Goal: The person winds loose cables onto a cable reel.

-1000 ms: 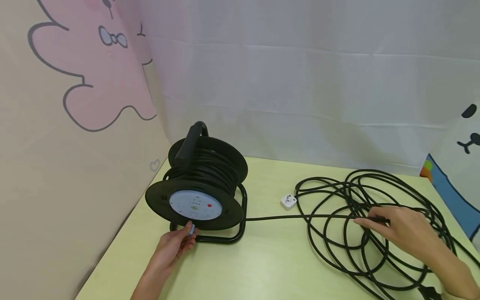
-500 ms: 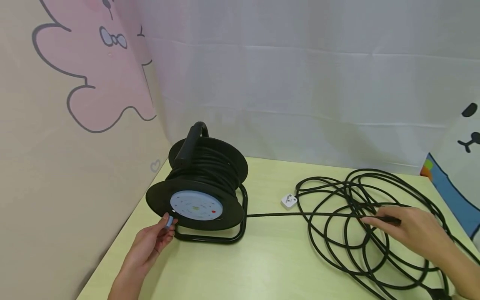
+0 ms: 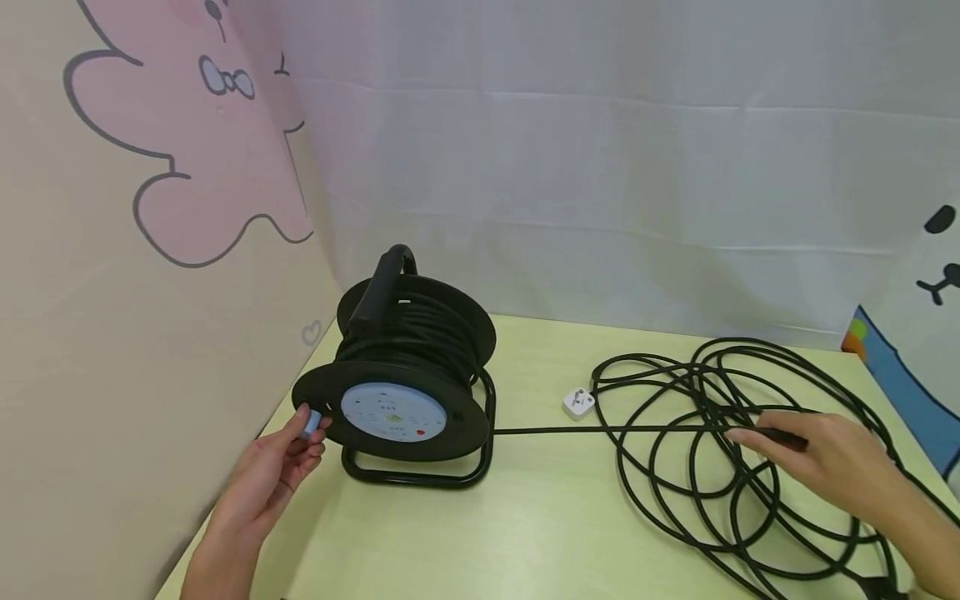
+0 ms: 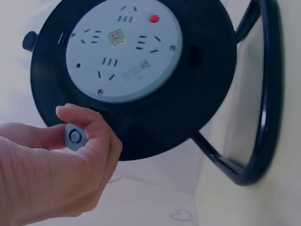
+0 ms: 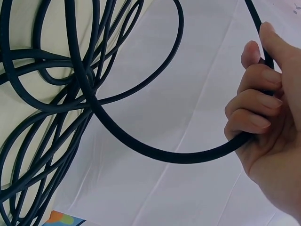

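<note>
A black cable reel (image 3: 468,421) stands on its tubular frame at the left of the table in the head view. My left hand (image 3: 258,483) pinches the small grey-blue crank knob (image 4: 75,137) between thumb and fingers, at the left edge of the reel's front disc. The pale socket panel (image 4: 124,52) with its red button faces that hand. On the right, my right hand (image 3: 840,458) grips the black cable (image 3: 555,431), which runs straight to the reel. In the right wrist view several fingers curl round the cable, and a slack loop hangs below them.
Loose coils of cable (image 3: 626,492) spread over the right of the table, under and around the right hand. A white plug adapter (image 3: 578,403) lies beside them. A black plug-like end (image 3: 881,587) sits at the lower right. Curtained walls (image 3: 600,192) stand behind and left.
The left hand has carried the knob left and up round the disc, and the reel has turned clockwise. My right hand has shifted slightly right, still holding the cable.
</note>
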A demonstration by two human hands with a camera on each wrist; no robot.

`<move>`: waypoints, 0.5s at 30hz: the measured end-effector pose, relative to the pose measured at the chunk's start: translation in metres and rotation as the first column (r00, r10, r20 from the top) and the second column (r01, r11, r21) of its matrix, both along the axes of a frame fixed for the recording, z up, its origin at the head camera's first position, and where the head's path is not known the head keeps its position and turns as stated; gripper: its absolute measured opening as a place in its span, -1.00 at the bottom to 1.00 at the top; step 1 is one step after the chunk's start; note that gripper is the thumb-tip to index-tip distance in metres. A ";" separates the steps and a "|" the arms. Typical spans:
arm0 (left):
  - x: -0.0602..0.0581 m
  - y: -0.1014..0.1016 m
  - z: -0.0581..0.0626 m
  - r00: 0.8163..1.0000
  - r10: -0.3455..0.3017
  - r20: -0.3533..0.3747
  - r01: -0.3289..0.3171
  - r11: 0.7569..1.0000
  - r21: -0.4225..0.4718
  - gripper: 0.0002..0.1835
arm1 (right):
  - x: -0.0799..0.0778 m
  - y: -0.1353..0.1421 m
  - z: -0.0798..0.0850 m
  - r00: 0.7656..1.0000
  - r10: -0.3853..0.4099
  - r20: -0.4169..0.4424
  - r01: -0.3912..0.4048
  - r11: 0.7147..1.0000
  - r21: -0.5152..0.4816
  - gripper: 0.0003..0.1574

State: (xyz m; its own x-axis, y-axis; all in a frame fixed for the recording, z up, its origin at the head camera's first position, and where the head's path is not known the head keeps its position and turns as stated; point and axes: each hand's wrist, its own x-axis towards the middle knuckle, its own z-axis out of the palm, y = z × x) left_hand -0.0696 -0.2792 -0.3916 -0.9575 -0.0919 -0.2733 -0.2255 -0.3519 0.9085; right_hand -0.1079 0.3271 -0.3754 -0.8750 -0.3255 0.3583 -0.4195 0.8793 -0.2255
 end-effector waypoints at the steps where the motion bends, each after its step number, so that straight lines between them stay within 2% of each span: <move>1: 0.000 0.000 0.003 1.000 -0.005 -0.014 0.005 1.000 0.008 -0.66 | 0.000 0.000 0.000 1.000 0.002 0.003 -0.002 1.000 -0.005 -0.57; 7: -0.001 0.003 0.021 0.994 -0.045 -0.099 0.047 0.999 0.021 -0.63 | 0.002 -0.001 0.000 0.999 0.010 0.042 -0.008 0.999 -0.046 -0.54; 9: -0.002 0.005 0.028 0.991 -0.059 -0.123 0.062 0.998 0.021 -0.64 | 0.002 -0.002 0.001 0.997 0.006 0.071 -0.002 0.998 -0.057 -0.58; 15: -0.004 0.013 0.042 0.986 -0.081 -0.147 0.084 0.996 0.011 -0.67 | 0.001 -0.005 0.002 0.988 0.004 0.157 0.013 0.995 -0.103 -0.69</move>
State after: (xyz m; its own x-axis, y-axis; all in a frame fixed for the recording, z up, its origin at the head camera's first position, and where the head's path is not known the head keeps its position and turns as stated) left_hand -0.0740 -0.2666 -0.3498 -0.9915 -0.0076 -0.1300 -0.1190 -0.3531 0.9280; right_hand -0.1067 0.3216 -0.3739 -0.9244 -0.2898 0.2480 -0.3678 0.8498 -0.3776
